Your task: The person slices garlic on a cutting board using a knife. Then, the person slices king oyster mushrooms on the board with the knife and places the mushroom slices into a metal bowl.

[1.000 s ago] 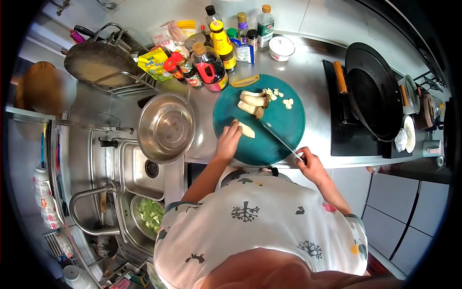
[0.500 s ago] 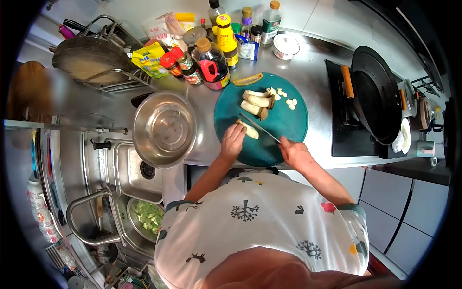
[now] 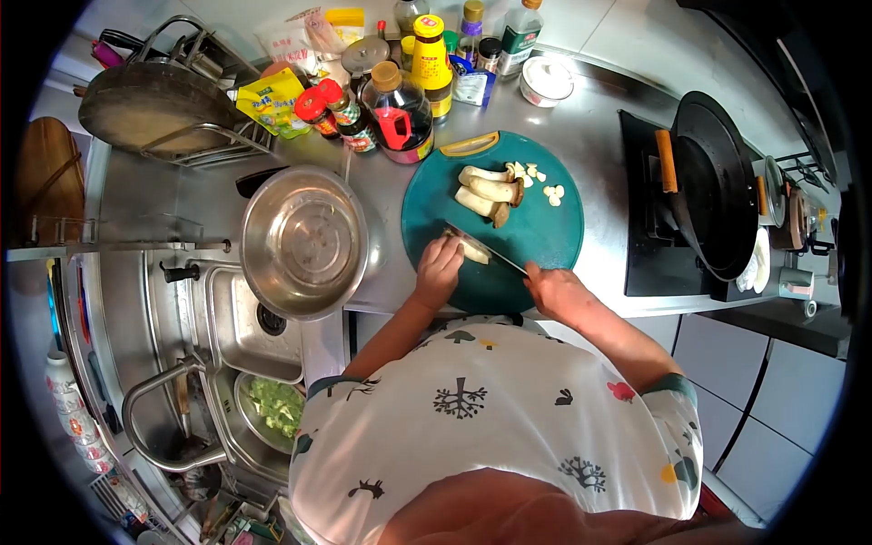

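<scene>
Pressing down on a pale mushroom piece (image 3: 470, 249), the left hand (image 3: 439, 270) lies with fingers curled over it near the front of the round teal cutting board (image 3: 536, 238). The right hand (image 3: 556, 289) is closed around the handle of a knife (image 3: 486, 247), whose blade slants across the piece just beside the left fingertips. The right hand sits at the board's near edge, where the desk (image 3: 590, 136) ends against the person's body. Bare board lies to the right of the blade. Farther back on the board lie three whole mushrooms (image 3: 486, 191) in a stack, with a few small white slices (image 3: 550, 193) beside them. A large steel bowl (image 3: 302, 242) stands just left of the board, over the sink's rim. Bottles (image 3: 400, 109) crowd the desk behind the board. One black wok (image 3: 718, 177) stands on the stove at right, well apart.
</scene>
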`<state>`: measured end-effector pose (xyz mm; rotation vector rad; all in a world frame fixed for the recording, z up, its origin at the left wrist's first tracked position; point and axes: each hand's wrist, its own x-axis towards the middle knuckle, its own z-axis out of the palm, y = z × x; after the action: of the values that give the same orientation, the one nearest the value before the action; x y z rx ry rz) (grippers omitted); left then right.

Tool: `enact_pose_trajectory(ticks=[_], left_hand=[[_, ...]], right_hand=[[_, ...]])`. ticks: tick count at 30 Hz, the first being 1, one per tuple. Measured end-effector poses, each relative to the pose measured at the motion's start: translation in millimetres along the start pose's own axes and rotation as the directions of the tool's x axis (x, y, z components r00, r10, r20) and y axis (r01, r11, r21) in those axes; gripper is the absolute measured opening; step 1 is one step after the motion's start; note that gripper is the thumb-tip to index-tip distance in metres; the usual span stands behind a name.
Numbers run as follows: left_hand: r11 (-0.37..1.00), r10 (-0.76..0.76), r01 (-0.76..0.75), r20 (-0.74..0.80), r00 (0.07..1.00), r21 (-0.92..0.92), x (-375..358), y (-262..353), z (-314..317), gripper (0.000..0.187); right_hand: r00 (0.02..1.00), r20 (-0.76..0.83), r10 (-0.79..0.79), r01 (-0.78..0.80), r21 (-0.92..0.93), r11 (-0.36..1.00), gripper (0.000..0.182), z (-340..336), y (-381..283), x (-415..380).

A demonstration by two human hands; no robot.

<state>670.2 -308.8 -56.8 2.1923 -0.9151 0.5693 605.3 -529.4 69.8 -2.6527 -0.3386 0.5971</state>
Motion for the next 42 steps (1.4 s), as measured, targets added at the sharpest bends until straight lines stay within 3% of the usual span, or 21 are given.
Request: enact_pose_trajectory(ticks=[5, 8, 10, 12, 13, 15, 17, 18, 22, 26, 32, 42], left_hand=[[1.000, -0.003, 0.003, 0.019, 1.000, -0.004, -5.7, -0.9, 5.0, 0.017], [1.000, 0.010, -0.010, 0.032, 0.999, 0.012, -3.4, -2.5, 4.5, 0.018], [1.000, 0.023, -0.024, 0.038, 0.999, 0.004, 3.6, -1.4, 5.8, 0.018], [0.999, -0.033, 0.031, 0.172, 0.985, 0.012, 17.7, 6.3, -0.6, 0.023], [0.999, -0.030, 0.027, 0.174, 0.984, 0.016, 22.9, 8.9, -5.0, 0.023], [0.992, -0.011, -0.034, 0.344, 0.939, 0.123, 31.5, 12.7, -11.0, 0.024], [0.992, -0.051, 0.008, 0.329, 0.943, 0.129, 22.2, 13.6, -8.8, 0.025], [0.989, -0.105, 0.065, 0.314, 0.943, 0.135, 17.2, 13.5, -8.4, 0.026], [0.990, -0.054, 0.016, 0.285, 0.957, 0.137, 15.9, 17.9, -15.2, 0.026], [1.000, -0.023, 0.018, 0.259, 0.966, 0.019, 13.8, 14.7, -12.0, 0.025], [0.998, -0.020, 0.029, 0.178, 0.984, -0.049, 11.2, 9.4, -8.0, 0.022], [0.997, -0.016, 0.027, 0.152, 0.988, -0.070, 9.3, 6.6, -6.7, 0.024]], right_hand=[[0.999, -0.002, 0.050, -0.049, 0.071, 0.996, 0.018, 34.7, 2.8, 37.6], [0.992, -0.123, 0.029, -0.012, 0.137, 0.990, 0.020, 47.6, 6.3, 39.0], [0.968, -0.229, 0.105, -0.049, 0.238, 0.970, 0.019, 47.9, 14.5, 31.4], [0.962, -0.244, 0.120, -0.069, 0.210, 0.975, 0.018, 44.5, 23.3, 20.7], [0.958, -0.251, 0.139, -0.094, 0.185, 0.978, 0.018, 43.1, 24.8, 15.5], [0.957, -0.269, 0.105, -0.071, 0.132, 0.989, 0.015, 37.1, 23.1, 6.0], [0.954, -0.297, -0.041, 0.034, -0.027, 0.999, 0.013, 38.1, 24.6, -1.8], [0.953, -0.303, -0.033, 0.027, -0.022, 0.999, 0.013, 39.4, 22.5, -5.9], [0.971, -0.234, -0.052, 0.022, -0.131, 0.991, 0.022, 33.0, 5.2, -21.5], [0.976, -0.205, -0.067, 0.025, -0.198, 0.980, 0.025, 24.7, -0.2, -28.9], [0.977, -0.210, -0.043, 0.027, -0.074, 0.997, 0.021, 58.6, 12.2, 4.3], [0.987, -0.160, -0.030, 0.006, -0.150, 0.989, 0.018, 52.3, 6.6, 2.8]])
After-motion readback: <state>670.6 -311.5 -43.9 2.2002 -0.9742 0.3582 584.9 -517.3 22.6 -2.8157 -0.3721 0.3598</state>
